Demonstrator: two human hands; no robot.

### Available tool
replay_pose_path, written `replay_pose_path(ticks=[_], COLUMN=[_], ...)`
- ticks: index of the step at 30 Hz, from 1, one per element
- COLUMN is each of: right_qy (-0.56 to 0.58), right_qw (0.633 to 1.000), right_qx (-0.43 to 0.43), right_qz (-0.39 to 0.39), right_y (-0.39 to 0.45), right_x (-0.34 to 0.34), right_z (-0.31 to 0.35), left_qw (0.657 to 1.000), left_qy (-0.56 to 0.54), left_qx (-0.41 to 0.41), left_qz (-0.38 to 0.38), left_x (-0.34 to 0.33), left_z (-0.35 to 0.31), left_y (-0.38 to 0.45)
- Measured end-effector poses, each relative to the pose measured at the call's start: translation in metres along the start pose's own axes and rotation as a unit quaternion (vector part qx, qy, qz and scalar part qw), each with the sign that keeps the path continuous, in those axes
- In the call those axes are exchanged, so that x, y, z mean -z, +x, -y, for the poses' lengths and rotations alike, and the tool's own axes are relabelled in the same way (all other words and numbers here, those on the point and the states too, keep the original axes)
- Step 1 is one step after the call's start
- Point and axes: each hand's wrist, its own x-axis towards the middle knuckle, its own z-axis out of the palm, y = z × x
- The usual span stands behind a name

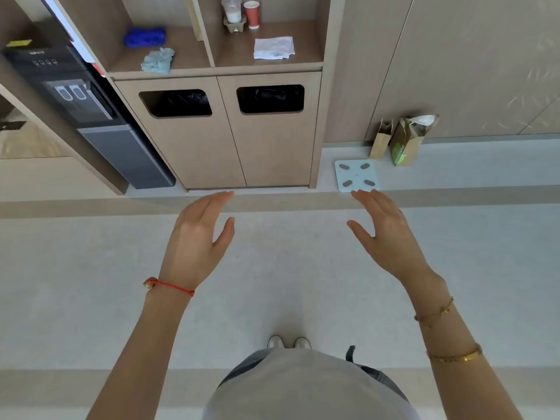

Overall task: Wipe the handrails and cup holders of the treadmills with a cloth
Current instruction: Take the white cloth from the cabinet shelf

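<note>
A folded white cloth (274, 47) lies on the right shelf of a wooden cabinet (230, 131) ahead. On the left shelf sit a crumpled pale blue cloth (158, 59) and a bright blue bundle (145, 36). My left hand (198, 237) and my right hand (385, 231) are held out in front of me over the floor, palms facing each other, fingers straight, holding nothing. Both are well short of the shelves. No treadmill is in view.
Two bin openings with black liners (175, 103) (270, 99) sit in the cabinet doors. A black water dispenser (91, 110) stands at the left. Cups (242, 12) stand on the right shelf. A white floor scale (356, 175) and paper bags (400, 140) lie at the right wall.
</note>
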Motion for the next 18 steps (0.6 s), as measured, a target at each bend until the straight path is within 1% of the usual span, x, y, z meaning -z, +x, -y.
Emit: replay_pose_path(ticks=[3, 9, 14, 18], right_qy=[0.005, 0.019, 0.025, 0.028], right_qw=[1.000, 0.999, 0.998, 0.998], right_qx=[-0.003, -0.022, -0.025, -0.039], right_qz=[0.000, 0.034, 0.044, 0.048], right_y=[0.006, 0.031, 0.087, 0.154], right_x=[0.000, -0.010, -0.026, -0.043], right_z=[-0.008, -0.020, -0.026, -0.031], left_qw=[1.000, 0.999, 0.998, 0.998], left_qy=[-0.007, -0.004, -0.002, -0.002], left_qx=[0.014, 0.046, 0.056, 0.061], left_qz=[-0.016, -0.010, -0.006, -0.010], left_x=[-0.006, -0.021, -0.038, -0.054], left_z=[0.003, 0.016, 0.041, 0.074], left_y=[0.002, 0.019, 0.062, 0.118])
